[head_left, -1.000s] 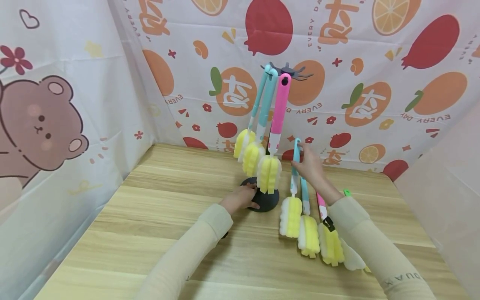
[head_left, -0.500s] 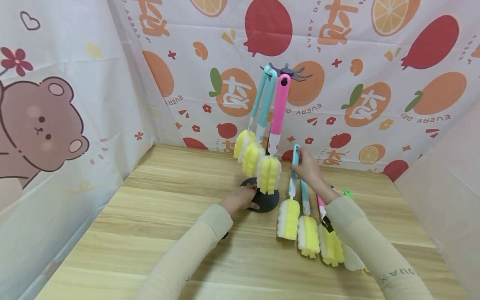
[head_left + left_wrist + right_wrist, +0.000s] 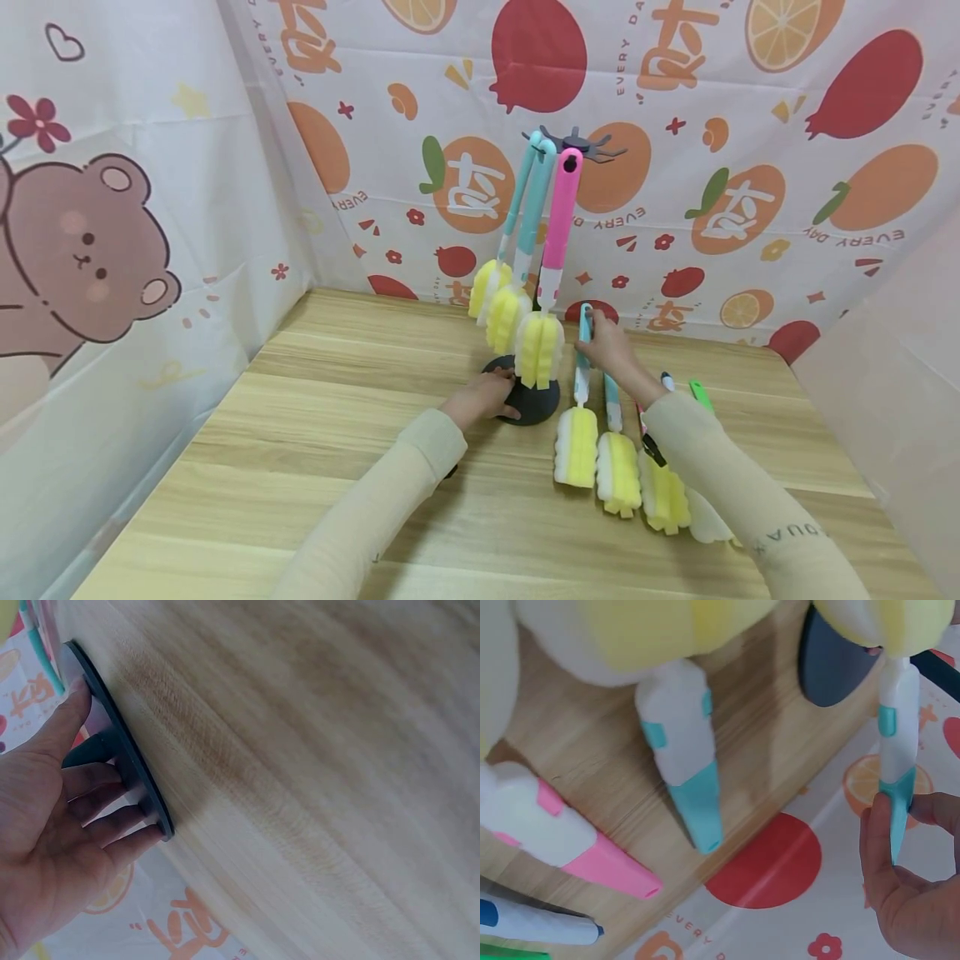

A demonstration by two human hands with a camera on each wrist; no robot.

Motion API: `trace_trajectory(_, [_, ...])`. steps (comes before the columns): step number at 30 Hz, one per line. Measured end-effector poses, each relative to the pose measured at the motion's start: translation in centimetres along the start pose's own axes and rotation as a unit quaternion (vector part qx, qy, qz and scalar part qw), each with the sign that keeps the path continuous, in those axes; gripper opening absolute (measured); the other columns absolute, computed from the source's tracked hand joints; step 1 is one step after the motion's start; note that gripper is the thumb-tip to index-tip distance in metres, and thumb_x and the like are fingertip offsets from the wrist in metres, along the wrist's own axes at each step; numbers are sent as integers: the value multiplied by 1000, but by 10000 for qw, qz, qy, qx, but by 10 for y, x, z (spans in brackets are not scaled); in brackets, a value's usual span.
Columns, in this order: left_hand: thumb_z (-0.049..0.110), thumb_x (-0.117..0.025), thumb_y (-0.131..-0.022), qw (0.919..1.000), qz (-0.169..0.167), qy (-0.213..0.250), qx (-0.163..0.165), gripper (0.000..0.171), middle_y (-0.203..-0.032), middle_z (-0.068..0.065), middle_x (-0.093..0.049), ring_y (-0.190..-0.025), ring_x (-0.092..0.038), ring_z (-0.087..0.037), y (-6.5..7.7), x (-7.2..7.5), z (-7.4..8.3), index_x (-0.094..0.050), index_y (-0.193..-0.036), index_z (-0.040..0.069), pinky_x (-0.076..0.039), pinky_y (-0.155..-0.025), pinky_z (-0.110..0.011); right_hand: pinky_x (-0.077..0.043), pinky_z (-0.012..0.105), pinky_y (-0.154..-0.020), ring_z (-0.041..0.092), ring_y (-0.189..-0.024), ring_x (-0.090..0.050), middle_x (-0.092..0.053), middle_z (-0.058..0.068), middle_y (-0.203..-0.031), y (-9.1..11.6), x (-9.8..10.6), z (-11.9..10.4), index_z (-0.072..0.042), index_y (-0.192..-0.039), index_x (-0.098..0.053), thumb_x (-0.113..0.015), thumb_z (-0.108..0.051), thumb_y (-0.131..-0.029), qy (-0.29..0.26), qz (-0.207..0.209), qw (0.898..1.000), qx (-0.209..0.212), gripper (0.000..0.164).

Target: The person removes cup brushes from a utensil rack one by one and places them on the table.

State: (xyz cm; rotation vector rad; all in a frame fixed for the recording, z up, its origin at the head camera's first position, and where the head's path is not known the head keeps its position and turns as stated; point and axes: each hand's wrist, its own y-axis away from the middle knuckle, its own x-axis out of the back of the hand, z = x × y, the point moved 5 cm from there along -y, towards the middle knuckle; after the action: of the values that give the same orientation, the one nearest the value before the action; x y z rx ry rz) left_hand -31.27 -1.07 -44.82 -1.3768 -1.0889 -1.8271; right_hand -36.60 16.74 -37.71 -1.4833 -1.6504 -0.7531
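Observation:
My left hand (image 3: 483,396) presses spread fingers on the round black base (image 3: 540,407) of a stand; in the left wrist view its thumb and fingers lie along the base (image 3: 127,746), either side of the post. Between thumb and fingers, my right hand (image 3: 611,346) pinches the blue handle of a sponge-headed bottle brush (image 3: 576,447), handle up and sponge down, just right of the stand. Two blue-handled brushes (image 3: 536,204) and a pink-handled brush (image 3: 558,217) hang from the stand's dark hooks (image 3: 577,145).
Right of the held brush, more sponge brushes lie in a row: a blue-handled one (image 3: 619,475), a pink-handled one (image 3: 663,493) and others partly under my right sleeve (image 3: 720,467). A green handle (image 3: 701,394) shows beyond the sleeve. Printed cloth (image 3: 360,250) walls the table's back.
My right hand has lowered the brush and brought it slightly left, nearer the stand. The left hand and the hanging brushes stay where they were.

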Motion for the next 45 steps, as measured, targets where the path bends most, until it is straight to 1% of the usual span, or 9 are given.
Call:
trace_trajectory(11, [43, -62, -84, 10000, 47, 11, -19, 71, -143, -13, -33, -130, -29, -31, 0, 1, 2, -41, -136, -1, -26, -104, -35, -48, 25, -50, 19, -57, -58, -59, 21, -90, -3, -15, 18, 4, -132, -35, -62, -10, -87, 95, -377, 9983, -434, 54])
trace_trajectory(20, [43, -60, -86, 9999, 17, -46, -101, 70, -143, -12, -33, -131, -28, -28, 0, 1, 2, -41, -136, -1, -25, -104, -33, -47, 40, -77, 28, -75, -59, -61, 18, -89, -9, -23, 26, 8, -126, -43, -64, -13, -86, 506, -764, 9952, -336, 49])
trace_trajectory(24, [44, -60, -85, 10000, -10, -78, -42, 70, -144, -11, -32, -131, -28, -28, 0, 1, 1, -40, -137, 0, -26, -104, -33, -50, 31, -62, 25, -61, -62, -62, 15, -75, -10, -29, 31, 8, -128, -42, -57, -1, -86, 284, -1007, 9931, -536, 46])
trace_trajectory(28, [43, -60, -86, 10000, -14, -74, -61, 71, -144, -12, -32, -131, -28, -28, 0, 1, 2, -40, -137, -1, -26, -104, -33, -43, 24, -47, 15, -47, -51, -58, 11, -65, -10, -34, 36, 6, -128, -45, -52, 3, -86, 313, -1257, 9892, -682, 43])
trace_trajectory(31, [43, -60, -85, 9999, 3, -55, -120, 71, -143, -13, -32, -131, -28, -29, 0, 1, 2, -40, -137, -2, -26, -104, -34, -41, 26, -48, 14, -49, -46, -59, 12, -74, -9, -37, 37, 1, -125, -51, -53, -4, -89, 640, -1316, 9883, -441, 36])
trace_trajectory(34, [44, -60, -85, 9999, 20, -73, -102, 72, -143, -13, -32, -131, -28, -29, 1, 1, 2, -39, -137, -2, -26, -104, -34, -46, 34, -62, 21, -66, -55, -62, 17, -96, -9, -40, 34, -3, -120, -57, -56, -15, -91, 1081, -1311, 9854, 84, 31])
trace_trajectory(37, [44, -60, -85, 9999, 28, -92, -55, 73, -144, -13, -31, -131, -28, -28, 1, 0, 0, -38, -137, -1, -26, -104, -33, -46, 43, -79, 30, -91, -56, -58, 21, -113, -8, -43, 32, -3, -116, -60, -61, -19, -89, 1206, -1400, 9822, 353, 31])
trace_trajectory(40, [44, -60, -85, 10000, 19, -69, -59, 72, -144, -12, -31, -131, -28, -28, 1, 0, 0, -38, -138, -1, -26, -104, -33, -42, 45, -87, 33, -103, -53, -55, 22, -118, -7, -45, 32, 0, -114, -61, -65, -16, -86, 1113, -1454, 9826, 324, 33])
trace_trajectory(45, [43, -59, -86, 9999, -46, -7, -103, 72, -145, -13, -30, -132, -26, -28, 2, 0, 0, -38, -138, -2, -25, -105, -33, -44, 41, -83, 29, -96, -55, -54, 23, -119, -7, -48, 34, 1, -115, -60, -66, -14, -85, 1033, -1513, 9830, 115, 34])
